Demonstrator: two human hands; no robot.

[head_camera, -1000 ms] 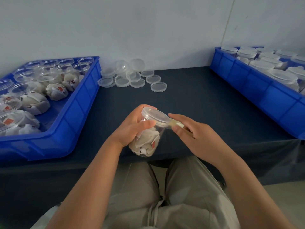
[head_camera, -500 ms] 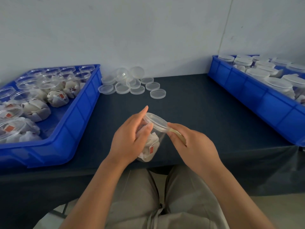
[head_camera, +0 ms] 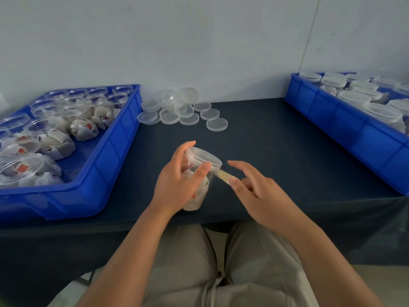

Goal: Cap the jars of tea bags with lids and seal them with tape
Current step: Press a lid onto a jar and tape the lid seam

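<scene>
A clear jar (head_camera: 200, 196) stuffed with tea bags is tilted over the front of the table, and a clear lid (head_camera: 203, 157) sits on its mouth. My left hand (head_camera: 174, 185) grips the jar from the left, thumb across its front just under the lid. A short yellowish strip of tape (head_camera: 223, 175) runs from the lid's rim to my right hand (head_camera: 261, 196). That hand pinches the strip's free end under the thumb, with its index finger raised and straight.
A blue crate (head_camera: 106, 151) on the left holds several uncapped jars of tea bags. Another blue crate (head_camera: 343, 120) on the right holds several capped jars. Loose clear lids (head_camera: 188, 111) lie by the back wall on the dark table (head_camera: 276, 151). My knees are below its front edge.
Both hands and the jar have moved a little farther out over the table. My right index finger has lifted off the tape, and the strip now stretches out from the lid's rim.
</scene>
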